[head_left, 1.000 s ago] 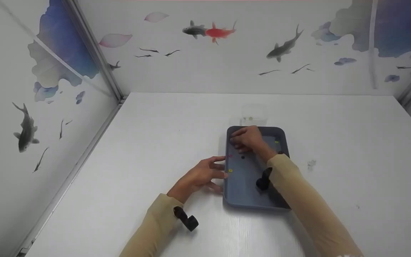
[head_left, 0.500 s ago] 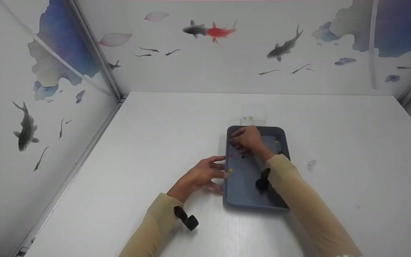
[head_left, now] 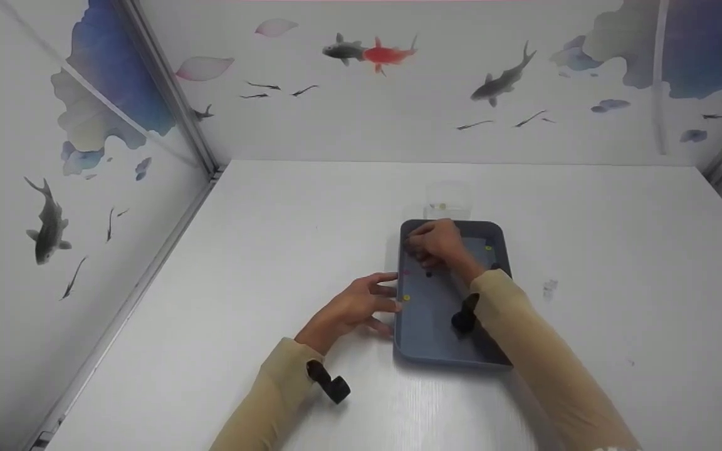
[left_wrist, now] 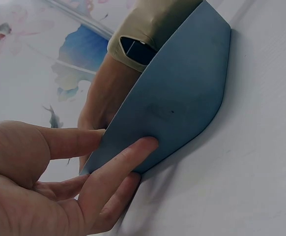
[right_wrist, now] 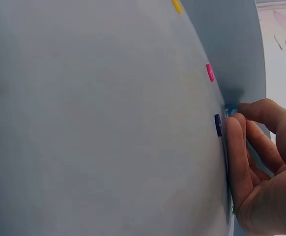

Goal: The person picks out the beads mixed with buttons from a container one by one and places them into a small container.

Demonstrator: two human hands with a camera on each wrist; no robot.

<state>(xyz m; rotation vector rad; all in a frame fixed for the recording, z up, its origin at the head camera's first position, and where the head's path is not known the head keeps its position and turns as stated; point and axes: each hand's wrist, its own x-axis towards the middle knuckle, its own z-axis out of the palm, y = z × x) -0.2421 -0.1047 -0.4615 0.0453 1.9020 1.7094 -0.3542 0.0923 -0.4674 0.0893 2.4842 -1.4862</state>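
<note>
A blue-grey rectangular tray (head_left: 430,341) lies on the white table with small buttons in it. My right hand (head_left: 439,243) reaches into its far left corner. In the right wrist view, thumb and finger pinch a small translucent blue button (right_wrist: 232,110) by the wall. Near those fingers lie a dark button (right_wrist: 218,125) and a pink button (right_wrist: 210,73); a yellow button (head_left: 406,298) is closer along the left wall. Another yellow button (head_left: 488,248) sits at the far right. My left hand (head_left: 358,304) touches the tray's left outer wall with spread, fairly straight fingers.
Just behind the tray stands a small clear plastic box (head_left: 447,197) with a yellow button and a few tiny things in it. A small grey mark or clear bit (head_left: 549,289) shows on the table right of the tray. Painted walls border the table at the back and left.
My right fingers shift only very slightly in the tray's far left corner. The left hand keeps its place, and the whole view moves a few pixels.
</note>
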